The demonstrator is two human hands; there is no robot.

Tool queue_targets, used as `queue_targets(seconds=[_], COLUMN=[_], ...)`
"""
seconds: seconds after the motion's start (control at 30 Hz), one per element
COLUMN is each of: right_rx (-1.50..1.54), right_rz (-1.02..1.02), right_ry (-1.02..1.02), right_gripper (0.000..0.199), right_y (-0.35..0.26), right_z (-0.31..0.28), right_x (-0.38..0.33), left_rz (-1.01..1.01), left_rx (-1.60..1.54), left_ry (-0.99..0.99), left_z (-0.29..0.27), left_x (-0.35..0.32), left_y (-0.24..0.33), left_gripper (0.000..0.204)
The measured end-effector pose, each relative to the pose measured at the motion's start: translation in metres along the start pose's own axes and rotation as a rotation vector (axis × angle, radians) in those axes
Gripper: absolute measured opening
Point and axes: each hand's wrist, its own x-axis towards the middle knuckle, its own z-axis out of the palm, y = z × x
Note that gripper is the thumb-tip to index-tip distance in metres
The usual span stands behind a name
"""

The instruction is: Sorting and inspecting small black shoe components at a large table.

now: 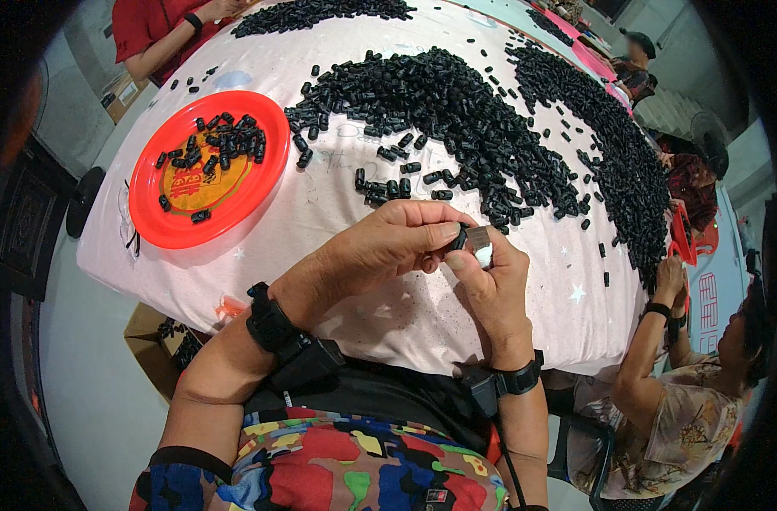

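Observation:
My left hand (388, 247) and my right hand (489, 285) meet over the near edge of the table. Between the fingertips of both is a small black cylindrical part (460, 238) next to a shiny metal piece (480, 245); the right hand pinches the metal piece, the left thumb and fingers press on the black part. A big heap of the same black parts (456, 111) lies just beyond my hands. A red round plate (150, 217) with several black parts (222, 145) on it sits to the left.
The table wears a pale pink cloth (320, 213) with small stars. A person in a patterned top (678, 409) sits at the right edge; another in red (158, 30) is at the far left. A cardboard box (154, 349) stands under the table.

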Motion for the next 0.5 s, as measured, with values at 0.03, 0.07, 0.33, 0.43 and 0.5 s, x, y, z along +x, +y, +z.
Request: queue_targets(seconds=[0.03, 0.07, 0.33, 0.43, 0.5], right_rx=[0.0, 0.016, -0.026, -0.081, -0.104], right_rz=[0.0, 0.0, 0.005, -0.005, -0.01], right_ry=[0.0, 0.002, 0.008, 0.026, 0.029], right_gripper=[0.036, 0.036, 0.038, 0.039, 0.041], right_y=[0.0012, 0.0021, 0.0003, 0.0009, 0.0029], right_z=[0.0007, 0.0016, 0.0027, 0.003, 0.003], right_x=[-0.0002, -0.0002, -0.0001, -0.0002, -0.0003], left_rz=[0.001, 0.003, -0.007, -0.009, -0.014], left_rx=[-0.001, -0.001, 0.023, 0.019, 0.016], left_ry=[-0.001, -0.001, -0.051, -0.047, -0.04], left_z=[0.0001, 0.0, -0.0039, -0.0026, -0.0028], left_x=[-0.0003, -0.0004, -0.0009, -0.0005, -0.0003], left_y=[-0.0006, -0.001, 0.0001, 0.0, -0.0005], left_gripper=[0.03, 0.031, 0.036, 0.036, 0.036])
